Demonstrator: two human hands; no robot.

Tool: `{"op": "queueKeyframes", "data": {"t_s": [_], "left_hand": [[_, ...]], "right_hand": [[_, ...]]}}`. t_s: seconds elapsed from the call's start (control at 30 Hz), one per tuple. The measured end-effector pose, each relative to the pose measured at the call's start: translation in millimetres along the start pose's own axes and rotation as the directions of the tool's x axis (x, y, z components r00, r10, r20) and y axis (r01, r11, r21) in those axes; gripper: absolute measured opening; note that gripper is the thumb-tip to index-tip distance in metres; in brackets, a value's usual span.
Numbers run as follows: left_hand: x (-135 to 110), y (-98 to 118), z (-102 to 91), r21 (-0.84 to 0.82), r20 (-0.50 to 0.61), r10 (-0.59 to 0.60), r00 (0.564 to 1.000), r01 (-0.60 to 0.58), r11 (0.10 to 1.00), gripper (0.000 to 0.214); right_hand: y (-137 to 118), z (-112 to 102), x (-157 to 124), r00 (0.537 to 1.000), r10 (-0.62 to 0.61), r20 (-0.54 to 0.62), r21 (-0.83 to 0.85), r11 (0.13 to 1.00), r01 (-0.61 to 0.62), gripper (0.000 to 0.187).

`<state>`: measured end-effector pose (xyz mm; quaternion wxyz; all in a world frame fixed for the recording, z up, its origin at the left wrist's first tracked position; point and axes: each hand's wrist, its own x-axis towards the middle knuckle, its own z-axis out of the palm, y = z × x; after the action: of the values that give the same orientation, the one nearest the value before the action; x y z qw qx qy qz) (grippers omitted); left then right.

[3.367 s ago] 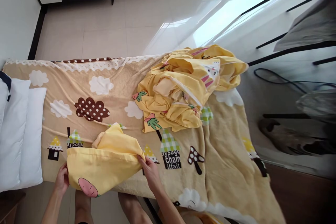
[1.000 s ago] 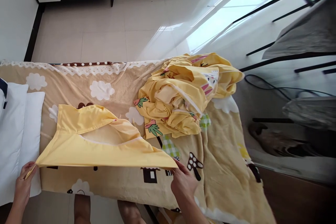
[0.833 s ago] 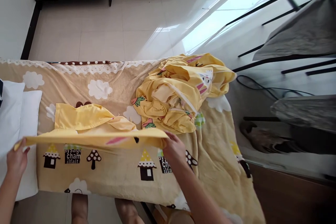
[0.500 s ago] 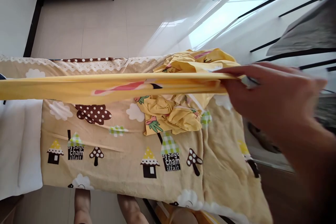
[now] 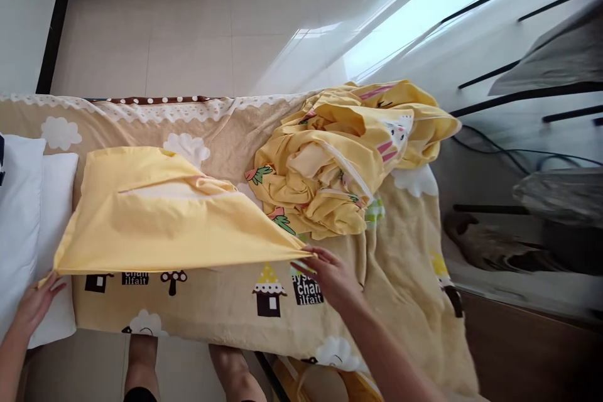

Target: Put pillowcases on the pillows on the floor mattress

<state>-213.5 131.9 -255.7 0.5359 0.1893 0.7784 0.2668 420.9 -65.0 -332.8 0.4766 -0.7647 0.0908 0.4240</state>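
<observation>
A yellow pillowcase (image 5: pixel 155 232) is stretched low over the bed, its plain side and a slit-like fold facing up. My left hand (image 5: pixel 38 304) pinches its near left corner, close to the white pillows (image 5: pixel 56 220). At the near right corner, my right hand (image 5: pixel 330 273) has its fingers closed on the fabric. Between the hands the near edge runs taut and nearly straight. Beyond my right hand lies a crumpled heap of yellow bedding (image 5: pixel 320 169) with carrot and rabbit prints.
A beige printed blanket (image 5: pixel 202 301) covers the bed. Black metal bars (image 5: pixel 513 100) and grey plastic-wrapped things stand along the right. Pale floor tiles (image 5: pixel 188 31) lie past the bed's far side. My legs (image 5: pixel 230 370) are at the near edge.
The pillowcase has come down from a raised, stretched strip to lie spread over the bed. My right hand has moved left and nearer to me; my left hand has come into view.
</observation>
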Motion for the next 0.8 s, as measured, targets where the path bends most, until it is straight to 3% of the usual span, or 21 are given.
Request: {"op": "queueKeyframes", "data": {"t_s": [0.13,0.27,0.33,0.47,0.57,0.7,0.8], "left_hand": [[-9,-46,-8.1,0.150,0.039,-0.156,0.987,0.148,0.978,0.054],[-32,-93,-30.3,0.366,0.127,-0.302,0.945,0.238,0.900,0.056],[-40,-121,-43.7,0.303,0.086,-0.319,0.944,0.280,0.911,0.049],[-45,-164,-64.6,0.011,-0.032,-0.346,0.938,0.346,0.938,0.030],[-45,-172,-73.5,-0.122,-0.096,-0.346,0.933,0.334,0.935,0.022],[-41,-163,-81.1,-0.184,-0.222,-0.331,0.917,0.294,0.938,0.011],[-39,-154,-82.8,-0.178,-0.245,-0.321,0.915,0.284,0.942,0.012]], "right_hand": [[54,0,-5,0.978,0.123,-0.168,0.154,0.983,-0.097,0.024],[79,-13,-14,0.952,0.194,-0.236,0.246,0.960,-0.135,0.029],[88,-24,-21,0.950,0.228,-0.214,0.262,0.950,-0.169,0.031],[106,-45,-41,0.944,0.307,-0.120,0.204,0.938,-0.279,0.032],[121,-57,-62,0.927,0.372,-0.043,0.108,0.924,-0.366,0.028],[138,-61,-94,0.888,0.454,0.079,-0.042,0.891,-0.452,0.023],[144,-55,-106,0.882,0.447,0.149,-0.142,0.892,-0.429,0.020]]}}
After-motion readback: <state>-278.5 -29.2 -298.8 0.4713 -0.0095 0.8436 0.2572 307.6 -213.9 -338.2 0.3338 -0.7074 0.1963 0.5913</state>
